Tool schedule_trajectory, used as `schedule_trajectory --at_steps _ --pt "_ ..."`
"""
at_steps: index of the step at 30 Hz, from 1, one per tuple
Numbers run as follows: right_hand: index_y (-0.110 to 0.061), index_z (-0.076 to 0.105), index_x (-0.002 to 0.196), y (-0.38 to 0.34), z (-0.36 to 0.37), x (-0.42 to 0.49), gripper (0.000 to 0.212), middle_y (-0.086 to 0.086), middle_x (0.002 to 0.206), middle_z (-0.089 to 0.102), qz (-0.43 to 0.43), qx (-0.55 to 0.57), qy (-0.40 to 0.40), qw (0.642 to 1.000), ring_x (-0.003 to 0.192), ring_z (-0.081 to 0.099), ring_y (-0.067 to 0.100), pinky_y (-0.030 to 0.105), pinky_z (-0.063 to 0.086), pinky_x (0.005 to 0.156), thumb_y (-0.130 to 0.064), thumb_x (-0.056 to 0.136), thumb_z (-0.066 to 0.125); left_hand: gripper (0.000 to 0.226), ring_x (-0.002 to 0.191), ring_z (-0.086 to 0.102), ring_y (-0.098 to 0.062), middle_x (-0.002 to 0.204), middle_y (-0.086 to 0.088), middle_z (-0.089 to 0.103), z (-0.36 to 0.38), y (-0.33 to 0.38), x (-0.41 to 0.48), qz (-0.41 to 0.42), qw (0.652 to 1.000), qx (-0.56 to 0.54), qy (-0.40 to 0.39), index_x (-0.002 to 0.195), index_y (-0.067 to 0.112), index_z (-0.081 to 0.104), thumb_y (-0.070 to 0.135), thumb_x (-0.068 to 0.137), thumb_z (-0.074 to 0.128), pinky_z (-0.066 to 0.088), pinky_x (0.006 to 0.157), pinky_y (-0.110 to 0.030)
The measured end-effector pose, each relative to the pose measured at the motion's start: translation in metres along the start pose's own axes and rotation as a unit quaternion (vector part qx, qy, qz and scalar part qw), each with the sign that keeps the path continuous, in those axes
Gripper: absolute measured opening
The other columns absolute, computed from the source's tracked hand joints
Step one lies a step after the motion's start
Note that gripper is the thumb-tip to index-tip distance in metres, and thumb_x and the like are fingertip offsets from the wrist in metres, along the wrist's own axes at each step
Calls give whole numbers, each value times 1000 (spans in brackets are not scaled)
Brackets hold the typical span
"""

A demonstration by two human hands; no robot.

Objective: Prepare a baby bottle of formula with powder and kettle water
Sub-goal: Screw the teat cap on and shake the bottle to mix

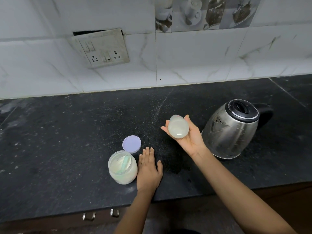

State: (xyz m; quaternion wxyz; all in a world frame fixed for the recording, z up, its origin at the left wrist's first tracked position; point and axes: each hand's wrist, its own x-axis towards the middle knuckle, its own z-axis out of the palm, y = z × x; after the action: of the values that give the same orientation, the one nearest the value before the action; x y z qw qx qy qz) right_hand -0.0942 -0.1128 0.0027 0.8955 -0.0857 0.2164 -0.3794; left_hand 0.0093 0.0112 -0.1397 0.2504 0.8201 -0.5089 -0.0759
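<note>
My right hand [189, 137] holds the baby bottle [178, 126] above the black counter, tipped so its milky base faces the camera, with fingers curled round its sides. My left hand [148, 171] lies flat on the counter, fingers straight, just right of the open powder jar [122, 168]. The jar holds white powder and a pale green scoop. Its lilac lid [131, 144] lies flat behind the jar. A steel kettle [231, 129] with a black lid and handle stands right of the bottle.
The black stone counter [76, 132] runs left to right and ends at a front edge near me. A white tiled wall with a switch and socket plate [103, 48] rises behind it. Drawer handles [101, 215] show below the edge.
</note>
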Motion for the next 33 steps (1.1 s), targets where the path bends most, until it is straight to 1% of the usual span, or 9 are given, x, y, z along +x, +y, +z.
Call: schedule_trajectory --at_steps 4,12,17,19,21,23,26,30,33 --pt "-6 48 123 -1 -2 -1 55 26 116 56 -6 18 12 1000 89 69 43 65 53 73 -26 77 68 58 146 21 -23 155 -13 28 0 0 0 2 1000 1 3 148 6 31 30 97 44 4 120 -32" --pt "-9 45 123 -2 0 -7 39 26 127 50 -16 20 28 999 109 58 41 64 54 72 -29 93 58 58 146 20 -23 156 -13 28 2 -2 0 3 1000 8 3 148 7 30 31 97 43 4 120 -33" --pt "6 49 130 -4 -4 -22 70 29 118 57 53 15 -71 996 91 67 37 59 55 77 -23 74 79 58 146 20 -23 156 -13 28 2 -1 0 5 1000 12 3 148 7 30 31 97 43 3 120 -32" --pt "4 55 121 -2 6 -22 54 26 112 61 30 -13 -66 997 91 67 34 55 56 79 -21 78 75 58 146 21 -23 156 -13 28 2 -2 1 4 1000 14 3 148 7 30 31 96 43 3 120 -32" --pt "-1 55 115 -2 14 -18 33 23 113 58 -16 13 -3 1000 98 63 35 58 54 79 -17 88 63 58 146 22 -24 155 -13 29 2 -2 1 3 1000 16 3 147 6 31 30 96 44 4 119 -32" --pt "-1 48 131 0 10 -18 52 22 119 54 25 79 -13 997 97 63 36 56 56 76 -12 83 67 58 146 22 -23 155 -13 30 2 -2 0 3 1000 14 3 147 6 32 30 96 45 5 120 -33" --pt "-2 35 139 3 11 -27 81 24 113 57 108 63 -89 988 84 66 33 45 59 74 -5 69 75 58 145 24 -23 154 -13 31 3 -1 1 7 1000 17 7 147 6 33 30 96 45 7 120 -34" --pt "-7 39 142 1 16 -21 70 22 112 55 41 164 -42 985 88 63 34 47 59 72 -10 76 63 58 145 24 -23 154 -14 31 4 -2 0 4 1000 17 7 146 6 33 30 95 46 8 120 -34" --pt "1 41 131 1 14 -25 59 16 112 53 106 171 -65 977 78 64 30 40 60 66 -22 80 60 58 146 22 -22 155 -13 29 4 -3 1 6 1000 23 7 147 7 31 32 96 43 6 120 -33"
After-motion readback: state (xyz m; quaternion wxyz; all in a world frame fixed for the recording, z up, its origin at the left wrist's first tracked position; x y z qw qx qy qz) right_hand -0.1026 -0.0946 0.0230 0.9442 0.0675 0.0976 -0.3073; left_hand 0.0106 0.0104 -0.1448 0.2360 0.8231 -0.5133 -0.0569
